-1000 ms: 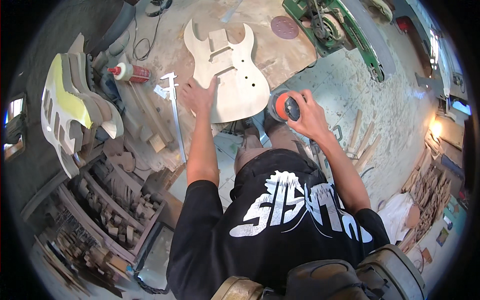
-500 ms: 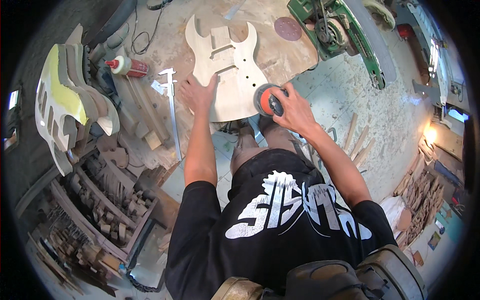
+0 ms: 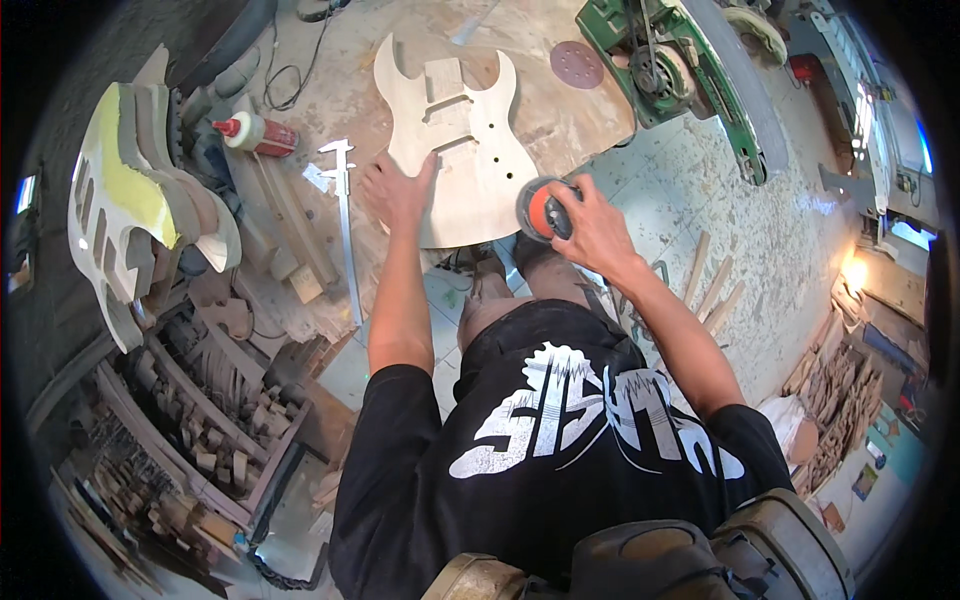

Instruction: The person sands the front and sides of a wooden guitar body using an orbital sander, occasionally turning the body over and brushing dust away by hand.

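A pale wooden electric guitar body (image 3: 480, 205) lies flat on the workbench, its two horns pointing away from me. Pickup and neck cavities and several small dark holes are cut in it. My left hand (image 3: 400, 190) holds the body's left edge, the thumb lying on top. An orange and black random orbital sander (image 3: 540, 214) is gripped in my right hand (image 3: 592, 232). Its round pad is tilted against the lower right edge of the body. Whether the disc spins I cannot tell.
Left of the body lie a metal vernier caliper (image 3: 346, 230), a glue bottle with a red cap (image 3: 256, 134) and wood strips (image 3: 290, 225). More guitar bodies (image 3: 130, 190) stand far left. A sanding disc (image 3: 577, 64) and a green machine (image 3: 670, 75) are at the far right.
My right hand and the sander have shifted slightly right and nearer along the body's edge. The left hand keeps its place on the guitar body.
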The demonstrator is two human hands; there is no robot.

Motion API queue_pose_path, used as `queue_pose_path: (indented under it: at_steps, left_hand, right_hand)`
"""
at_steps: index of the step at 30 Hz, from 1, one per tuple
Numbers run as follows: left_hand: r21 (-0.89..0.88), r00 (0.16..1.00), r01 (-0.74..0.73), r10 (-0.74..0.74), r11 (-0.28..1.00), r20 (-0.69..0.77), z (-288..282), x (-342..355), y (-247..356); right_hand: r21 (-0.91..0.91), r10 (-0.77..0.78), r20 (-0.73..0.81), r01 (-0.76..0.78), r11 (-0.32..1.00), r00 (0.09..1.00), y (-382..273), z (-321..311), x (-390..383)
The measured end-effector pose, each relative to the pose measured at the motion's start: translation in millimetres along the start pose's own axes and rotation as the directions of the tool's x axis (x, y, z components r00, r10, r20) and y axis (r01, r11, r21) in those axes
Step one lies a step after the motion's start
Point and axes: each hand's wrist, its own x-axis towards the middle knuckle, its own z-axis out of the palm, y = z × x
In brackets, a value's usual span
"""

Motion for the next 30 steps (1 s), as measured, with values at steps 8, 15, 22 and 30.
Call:
queue_pose_path:
  at_steps: [8,15,22,30]
  left_hand:
    - [0.020,1.000,0.012,-0.012,1.000,0.026,-0.5,0.9,1.6]
    - [-0.015,1.000,0.004,-0.004,1.000,0.015,-0.4,-0.1,0.0]
    - [-0.008,0.999,0.030,-0.030,1.000,0.030,-1.7,0.0,5.5]
    - [-0.028,1.000,0.011,-0.011,1.000,0.007,-4.3,-0.5,2.0]
  right_hand:
    - [0.027,-0.004,-0.070,0.006,1.000,0.998,0.4,-1.6,10.0]
    - [-0.018,-0.025,-0.023,0.025,1.000,0.999,-7.2,-2.8,11.6]
    - [0.004,0.023,-0.064,-0.023,1.000,0.998,20.1,-11.5,14.8]
    - [-0.017,-0.051,-0.032,0.050,0.999,0.998,-4.3,-9.3,28.9]
